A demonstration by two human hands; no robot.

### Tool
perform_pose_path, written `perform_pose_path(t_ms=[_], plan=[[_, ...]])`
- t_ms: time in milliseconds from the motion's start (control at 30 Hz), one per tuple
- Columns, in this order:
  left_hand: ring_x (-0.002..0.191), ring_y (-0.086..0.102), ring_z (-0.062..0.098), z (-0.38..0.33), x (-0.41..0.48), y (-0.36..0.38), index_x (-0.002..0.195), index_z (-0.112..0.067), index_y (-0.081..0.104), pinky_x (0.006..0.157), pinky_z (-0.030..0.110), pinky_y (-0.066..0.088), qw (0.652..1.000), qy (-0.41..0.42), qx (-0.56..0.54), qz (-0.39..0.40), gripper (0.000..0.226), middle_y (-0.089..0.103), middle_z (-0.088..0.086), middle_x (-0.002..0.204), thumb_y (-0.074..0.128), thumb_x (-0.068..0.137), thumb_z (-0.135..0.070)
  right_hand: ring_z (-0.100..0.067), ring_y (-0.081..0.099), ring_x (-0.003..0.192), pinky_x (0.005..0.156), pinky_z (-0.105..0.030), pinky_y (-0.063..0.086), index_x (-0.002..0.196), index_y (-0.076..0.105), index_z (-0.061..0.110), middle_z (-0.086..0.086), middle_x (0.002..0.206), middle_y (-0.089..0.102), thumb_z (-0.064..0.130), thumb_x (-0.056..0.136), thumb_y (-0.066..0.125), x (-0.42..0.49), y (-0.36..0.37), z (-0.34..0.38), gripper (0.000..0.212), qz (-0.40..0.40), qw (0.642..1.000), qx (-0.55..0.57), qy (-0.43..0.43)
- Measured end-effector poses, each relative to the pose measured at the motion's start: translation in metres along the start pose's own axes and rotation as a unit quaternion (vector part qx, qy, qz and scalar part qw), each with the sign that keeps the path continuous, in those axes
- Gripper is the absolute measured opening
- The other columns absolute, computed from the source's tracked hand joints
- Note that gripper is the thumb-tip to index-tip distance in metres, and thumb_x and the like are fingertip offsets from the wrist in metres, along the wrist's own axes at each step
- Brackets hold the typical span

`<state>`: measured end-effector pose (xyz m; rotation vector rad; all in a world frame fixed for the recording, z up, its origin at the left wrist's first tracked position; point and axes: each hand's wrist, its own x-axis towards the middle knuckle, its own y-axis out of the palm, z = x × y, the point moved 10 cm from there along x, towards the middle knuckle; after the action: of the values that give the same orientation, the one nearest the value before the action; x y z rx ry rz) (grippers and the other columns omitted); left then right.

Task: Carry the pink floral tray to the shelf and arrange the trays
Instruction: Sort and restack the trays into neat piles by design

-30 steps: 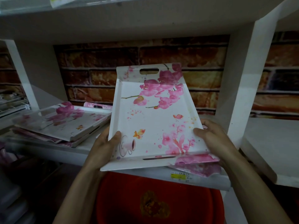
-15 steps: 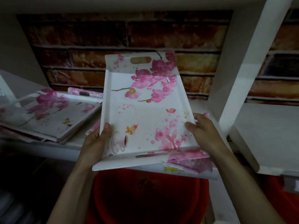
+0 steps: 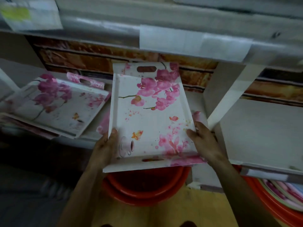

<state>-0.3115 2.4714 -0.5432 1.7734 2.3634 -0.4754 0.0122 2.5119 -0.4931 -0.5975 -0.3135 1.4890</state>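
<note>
Nearest, a red basin (image 3: 144, 185) sits below the shelf (image 3: 262, 128). The left hand (image 3: 105, 145) and right hand (image 3: 205, 141) each grasp a near corner of the pink floral tray (image 3: 152, 118), thumbs on top, which is held over the shelf's near edge. Left of it lies a stack of similar trays (image 3: 57, 105), with a brick wall (image 3: 98, 58) farthest back.

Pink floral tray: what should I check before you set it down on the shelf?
1. Left hand grips the pink floral tray at its left rim: ok.
2. Right hand grips the right rim: ok.
3. Gap to the tray stack at left: ok.
4. Gap to the white upright at right: ok.
5. Tray fully over the shelf: not ok, near end overhangs the red basin.
6. Spot beneath the tray: cannot tell, hidden.
</note>
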Motion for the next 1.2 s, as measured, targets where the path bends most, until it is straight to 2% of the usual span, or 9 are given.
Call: perform_pose_path(t_ms=[167,267,400,567,767,967,1033,1133,1200], plan=[[0.081,0.066,0.006,-0.015,-0.047,-0.014,0.09,-0.04,0.064,0.058,0.024,0.047,0.999,-0.042,0.003,0.018,0.025,0.071,-0.011,0.078,0.044,0.096,-0.055,-0.012,0.059,0.093,0.079,-0.029,0.051,0.119,0.054,0.013,-0.001,0.107,0.061,0.013,0.099,0.05,-0.033,-0.007,0.021,0.021,0.03,0.999,-0.011,0.034],[0.062,0.067,-0.005,-0.02,-0.07,-0.023,0.092,-0.032,0.064,0.045,0.01,0.045,0.997,-0.065,-0.002,0.036,0.024,0.068,-0.013,0.073,0.045,0.099,-0.045,-0.02,0.057,0.096,0.079,-0.035,0.05,0.116,0.053,0.012,-0.005,0.108,0.058,0.01,0.095,0.051,-0.049,-0.007,0.026,0.021,0.053,0.994,-0.043,0.082],[0.06,0.065,-0.013,-0.027,-0.093,-0.039,0.098,-0.027,0.064,0.046,0.005,0.045,0.995,-0.09,-0.028,0.045,0.022,0.07,-0.025,0.063,0.045,0.102,-0.035,-0.016,0.054,0.085,0.071,-0.032,0.045,0.115,0.051,0.012,-0.002,0.099,0.055,0.005,0.092,0.051,-0.07,-0.011,0.042,0.023,0.069,0.989,-0.044,0.12],[0.065,0.07,0.0,-0.038,-0.113,-0.058,0.105,-0.028,0.066,0.051,0.012,0.049,0.992,-0.113,-0.022,0.045,0.026,0.074,-0.008,0.086,0.045,0.101,-0.042,-0.006,0.052,0.077,0.058,-0.026,0.045,0.117,0.046,0.014,0.006,0.09,0.053,0.0,0.092,0.046,-0.096,-0.011,0.062,0.028,0.079,0.983,-0.013,0.165],[0.088,0.072,0.018,-0.039,-0.136,-0.079,0.116,-0.032,0.064,0.072,0.033,0.058,0.989,-0.138,-0.035,0.045,0.029,0.073,0.003,0.106,0.047,0.098,-0.047,-0.017,0.058,0.083,0.066,-0.031,0.048,0.132,0.049,0.01,0.0,0.095,0.058,0.008,0.09,0.047,-0.117,-0.01,0.066,0.042,0.032,0.975,0.0,0.218],[0.087,0.074,0.025,-0.032,-0.165,-0.09,0.112,-0.019,0.067,0.071,0.039,0.061,0.978,-0.178,-0.094,0.056,0.025,0.077,0.008,0.097,0.047,0.103,-0.032,-0.018,0.06,0.08,0.066,-0.033,0.05,0.128,0.055,0.009,-0.006,0.098,0.063,0.014,0.094,0.048,-0.131,-0.009,0.071,0.035,0.019,0.982,-0.029,0.187],[0.086,0.073,0.029,-0.026,-0.173,-0.095,0.12,-0.012,0.065,0.07,0.043,0.06,0.98,-0.173,-0.093,0.045,0.031,0.076,0.012,0.096,0.049,0.102,-0.031,-0.023,0.061,0.087,0.075,-0.039,0.053,0.128,0.055,0.009,-0.01,0.107,0.064,0.014,0.096,0.049,-0.135,-0.01,0.073,0.033,0.021,0.987,-0.035,0.157],[0.057,0.066,0.029,-0.019,-0.188,-0.098,0.12,0.005,0.056,0.049,0.037,0.055,0.98,-0.168,-0.105,0.022,0.039,0.069,0.021,0.072,0.048,0.101,-0.028,-0.026,0.059,0.096,0.079,-0.037,0.05,0.13,0.053,0.009,-0.01,0.115,0.061,0.016,0.098,0.049,-0.139,-0.007,0.073,0.033,0.042,0.991,-0.046,0.122],[0.053,0.064,0.024,-0.011,-0.203,-0.099,0.116,0.007,0.057,0.048,0.035,0.053,0.978,-0.175,-0.11,0.001,0.045,0.068,0.016,0.07,0.05,0.101,-0.035,-0.024,0.059,0.093,0.073,-0.031,0.046,0.128,0.054,0.008,-0.01,0.113,0.061,0.016,0.099,0.05,-0.141,-0.004,0.073,0.03,0.059,0.992,-0.042,0.1]])
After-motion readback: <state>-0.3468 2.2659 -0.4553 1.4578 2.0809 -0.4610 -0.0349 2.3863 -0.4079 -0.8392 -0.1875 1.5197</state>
